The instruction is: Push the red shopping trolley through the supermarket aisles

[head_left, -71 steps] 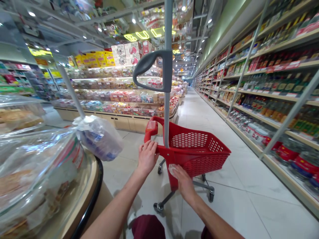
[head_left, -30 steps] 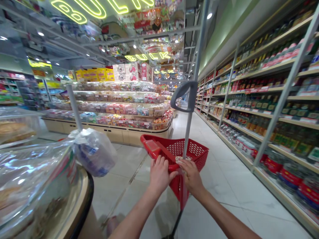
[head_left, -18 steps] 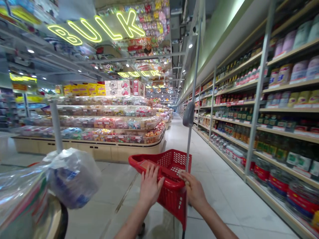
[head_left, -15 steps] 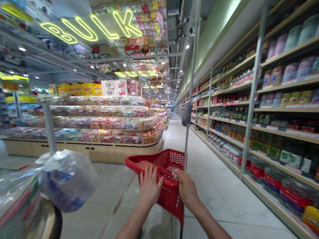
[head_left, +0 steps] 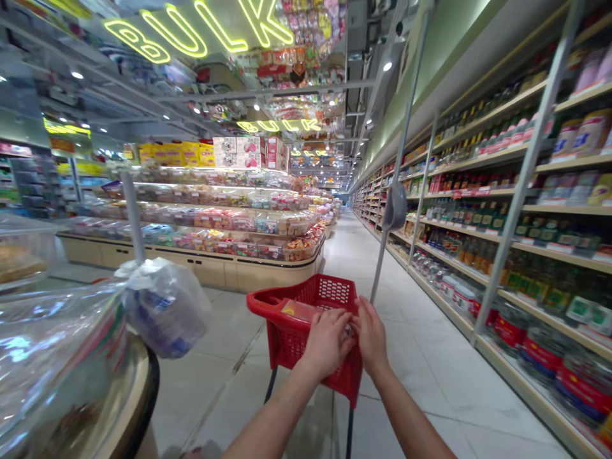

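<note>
A red plastic shopping basket cart [head_left: 287, 341] with perforated walls stands in front of me. My left hand [head_left: 329, 338] is over its near rim, with fingers curled and closed toward my right hand. My right hand [head_left: 373, 338] is at the cart's near right corner, its fingers bent and closed against the left fingertips. Something small and pale may be between them, too small to name. A thin grey pole [head_left: 382, 261] rises just beyond my right fingertips; whether they touch it I cannot tell. A rounded grey piece [head_left: 394, 207] is attached partway up.
On the left, a round-edged counter [head_left: 138, 382] holds plastic-covered goods, with a plastic bag roll [head_left: 165, 309] on a post. Ahead stands a tiered candy display [head_left: 229, 223] under a lit BULK sign [head_left: 198, 32]. Shelves of bottles and jars [head_left: 478, 261] line the right side.
My left hand has moved right, from lying spread on the cart rim to meeting my right hand with fingers curled. The view has shifted, so surroundings sit farther right.
</note>
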`<move>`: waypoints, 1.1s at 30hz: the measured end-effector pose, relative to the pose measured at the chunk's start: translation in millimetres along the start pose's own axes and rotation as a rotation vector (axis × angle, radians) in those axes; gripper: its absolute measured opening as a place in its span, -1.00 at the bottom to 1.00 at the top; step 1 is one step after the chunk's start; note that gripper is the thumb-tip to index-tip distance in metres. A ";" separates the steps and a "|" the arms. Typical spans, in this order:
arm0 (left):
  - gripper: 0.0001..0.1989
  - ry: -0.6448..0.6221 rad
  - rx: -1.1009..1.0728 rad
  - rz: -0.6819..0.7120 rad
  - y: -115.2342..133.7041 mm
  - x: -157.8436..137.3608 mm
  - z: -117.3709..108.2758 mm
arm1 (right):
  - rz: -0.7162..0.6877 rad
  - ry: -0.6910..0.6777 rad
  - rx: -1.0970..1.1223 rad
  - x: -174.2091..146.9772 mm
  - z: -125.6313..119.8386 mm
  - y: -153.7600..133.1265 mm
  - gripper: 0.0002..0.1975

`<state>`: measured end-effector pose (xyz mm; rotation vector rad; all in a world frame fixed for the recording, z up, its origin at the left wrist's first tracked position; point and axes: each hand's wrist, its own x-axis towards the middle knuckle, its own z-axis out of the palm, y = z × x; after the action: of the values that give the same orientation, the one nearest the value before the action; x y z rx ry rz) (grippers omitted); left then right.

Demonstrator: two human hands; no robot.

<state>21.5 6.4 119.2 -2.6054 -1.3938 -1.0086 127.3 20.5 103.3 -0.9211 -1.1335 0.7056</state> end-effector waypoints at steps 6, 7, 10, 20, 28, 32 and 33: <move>-0.74 0.021 0.133 0.040 -25.7 -6.6 -15.9 | -0.310 0.022 -0.518 2.1 -13.4 7.7 -0.48; -0.72 0.065 0.144 0.012 -38.1 -11.2 -21.7 | -0.281 -0.012 -0.555 3.5 -14.7 6.4 -0.47; -0.66 0.241 0.161 -0.179 -72.9 -25.3 -34.6 | -0.310 -0.119 -0.662 3.3 -10.6 2.9 -0.50; -0.59 0.111 0.194 0.015 -35.4 -21.5 -10.0 | -0.469 -0.283 -0.978 -7.2 13.8 3.7 -0.55; -0.67 0.241 0.218 -0.222 -114.1 -14.7 -38.5 | -0.345 -0.508 -0.935 24.7 -5.3 -14.4 -0.56; -0.64 0.205 0.207 -0.132 -80.6 -1.7 -16.7 | -0.337 -0.559 -0.865 34.1 -2.3 -15.3 -0.57; -0.62 0.173 0.191 -0.054 -67.0 1.2 -7.6 | -0.339 -0.554 -0.863 35.9 -1.8 -14.1 -0.57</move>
<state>-32.4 45.2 107.6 -2.2992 -1.4476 -1.0227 139.5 44.1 131.3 -1.2271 -2.1150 0.1553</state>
